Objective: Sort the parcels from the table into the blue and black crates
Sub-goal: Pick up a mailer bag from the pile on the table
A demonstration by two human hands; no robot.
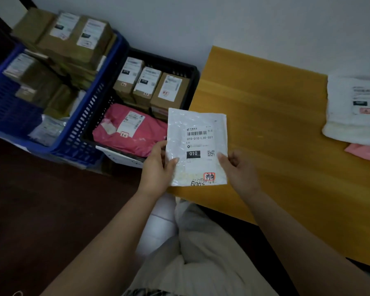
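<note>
Both hands hold one white bubble mailer (198,146) upright between them, label facing the person. On the left hand (156,169) the thumb presses flat on the mailer's front near its lower left edge, with the other fingers (159,146) curled round behind that edge. The right hand (239,169) pinches the lower right edge, thumb tip on the front and the remaining fingers folded behind. The label carries a barcode, the printed line 010-010-L30-551, a black box reading 010, a small QR code and a red stamp near the bottom.

The mailer hangs in the air over the left corner of the yellow wooden worktop (265,124), its upper left part overlapping the near right corner of the black crate (190,71). That crate sits on the floor just beside the worktop and holds three upright cardboard boxes (150,86) along its far side and a pink poly mailer (130,133) lying flat in front. Touching its left side stands the blue crate (90,116), piled high with brown parcels (73,39) and a silvery bag (49,129) at its near end.

At the worktop's far right lies a white padded parcel (355,110), with a pink parcel (365,152) partly beneath its near edge.
</note>
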